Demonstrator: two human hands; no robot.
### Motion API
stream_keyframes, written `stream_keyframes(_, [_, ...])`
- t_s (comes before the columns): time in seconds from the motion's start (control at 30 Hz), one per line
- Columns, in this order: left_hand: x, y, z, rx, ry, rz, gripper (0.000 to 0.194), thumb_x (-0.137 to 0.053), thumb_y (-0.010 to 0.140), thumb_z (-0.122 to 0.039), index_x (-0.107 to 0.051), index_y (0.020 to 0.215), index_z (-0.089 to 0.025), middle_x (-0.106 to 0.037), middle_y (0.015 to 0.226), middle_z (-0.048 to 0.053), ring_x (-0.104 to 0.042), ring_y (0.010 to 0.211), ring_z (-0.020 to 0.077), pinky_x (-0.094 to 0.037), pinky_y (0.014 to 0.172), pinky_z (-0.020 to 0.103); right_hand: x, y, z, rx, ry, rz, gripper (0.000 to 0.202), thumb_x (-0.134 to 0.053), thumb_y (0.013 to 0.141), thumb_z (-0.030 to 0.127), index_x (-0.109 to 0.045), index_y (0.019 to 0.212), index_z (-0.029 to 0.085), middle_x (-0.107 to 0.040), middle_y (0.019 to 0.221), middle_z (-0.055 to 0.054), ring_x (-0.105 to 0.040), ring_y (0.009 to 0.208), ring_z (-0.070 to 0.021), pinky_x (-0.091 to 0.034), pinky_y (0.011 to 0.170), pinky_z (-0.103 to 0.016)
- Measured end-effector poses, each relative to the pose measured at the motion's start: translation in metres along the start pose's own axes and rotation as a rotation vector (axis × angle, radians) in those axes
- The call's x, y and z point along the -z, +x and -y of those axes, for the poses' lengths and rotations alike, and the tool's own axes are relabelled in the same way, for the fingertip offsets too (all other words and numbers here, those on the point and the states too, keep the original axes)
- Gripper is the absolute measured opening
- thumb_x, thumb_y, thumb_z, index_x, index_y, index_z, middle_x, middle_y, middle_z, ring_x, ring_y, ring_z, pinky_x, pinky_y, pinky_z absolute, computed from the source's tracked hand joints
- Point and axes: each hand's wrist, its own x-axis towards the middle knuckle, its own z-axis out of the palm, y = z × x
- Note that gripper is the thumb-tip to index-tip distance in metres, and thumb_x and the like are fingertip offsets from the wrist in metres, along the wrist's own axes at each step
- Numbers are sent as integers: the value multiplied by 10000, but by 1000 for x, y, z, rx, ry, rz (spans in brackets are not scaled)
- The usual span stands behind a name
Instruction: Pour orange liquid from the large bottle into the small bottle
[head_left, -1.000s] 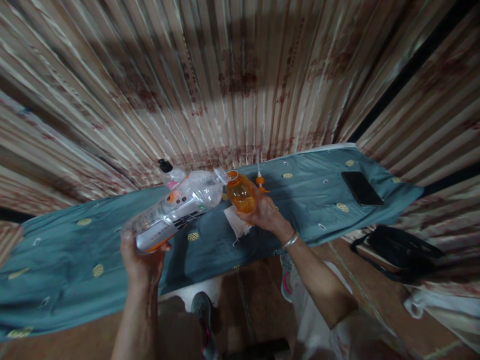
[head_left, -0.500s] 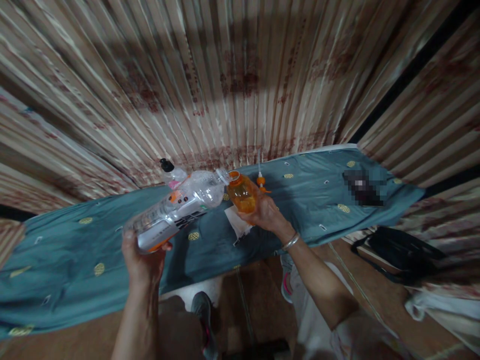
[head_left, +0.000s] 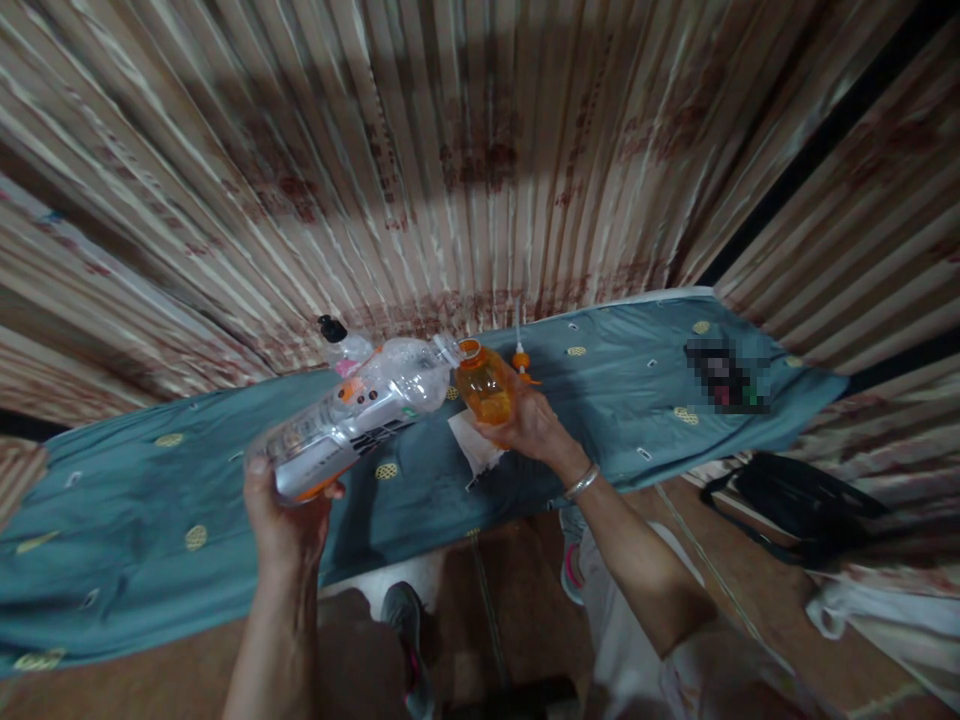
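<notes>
My left hand [head_left: 289, 515] is wrapped round the base of a large clear bottle [head_left: 352, 425] with a silver and orange label. The bottle is tilted, its neck up and to the right. In my right hand [head_left: 529, 425] is a small orange bottle [head_left: 486, 385], uncapped and leaning left, with some liquid low inside. The two mouths meet or nearly meet; whether they touch I cannot tell. Behind the large bottle is a clear bottle with a black pump top [head_left: 332, 328]. An orange pump head [head_left: 521, 360] with its tube up stands behind my right hand.
A green patterned cloth [head_left: 150, 510] covers the long surface. On it lie a white paper piece [head_left: 472, 445] below the orange bottle and a blurred dark object [head_left: 724, 375] at right. A black bag [head_left: 806, 505] is at lower right. Pleated curtains [head_left: 465, 150] hang behind.
</notes>
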Motion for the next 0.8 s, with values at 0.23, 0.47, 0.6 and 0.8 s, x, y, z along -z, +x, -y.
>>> stream_keyframes(0.23, [-5, 0, -2, 17, 22, -64, 614, -883, 430, -599, -727, 852, -182, -727, 776, 2, -621, 495, 164, -410, 236, 215, 2, 1, 4, 16, 14, -4, 896, -831, 702, 211, -414, 1494, 172, -680, 1339, -146, -677, 1215, -325, -573, 1044, -439])
stream_keyframes(0.47, [-8, 0, -2, 50, 2, -70, 629, -886, 401, -587, -713, 853, -186, -725, 794, -16, -633, 519, 156, -417, 241, 204, 2, 4, 5, 12, 33, -3, 849, -841, 681, 218, -462, 1431, 103, -673, 1341, -176, -687, 1195, -300, -558, 1041, -391])
stream_keyframes(0.6, [-7, 1, -1, 23, 2, -46, 616, -872, 444, -577, -705, 894, -190, -725, 810, -16, -628, 524, 156, -409, 247, 201, 1, 4, 4, 30, 26, -9, 806, -837, 692, 227, -480, 1412, 163, -695, 1306, -134, -699, 1167, -279, -568, 1014, -374])
stream_keyframes(0.8, [-4, 0, 0, 32, 7, -30, 594, -872, 489, -576, -715, 912, -190, -733, 813, 1, -628, 525, 153, -416, 271, 199, 0, 2, 3, 30, 9, -27, 896, -852, 681, 209, -430, 1471, 170, -689, 1324, -137, -688, 1187, -303, -574, 1024, -416])
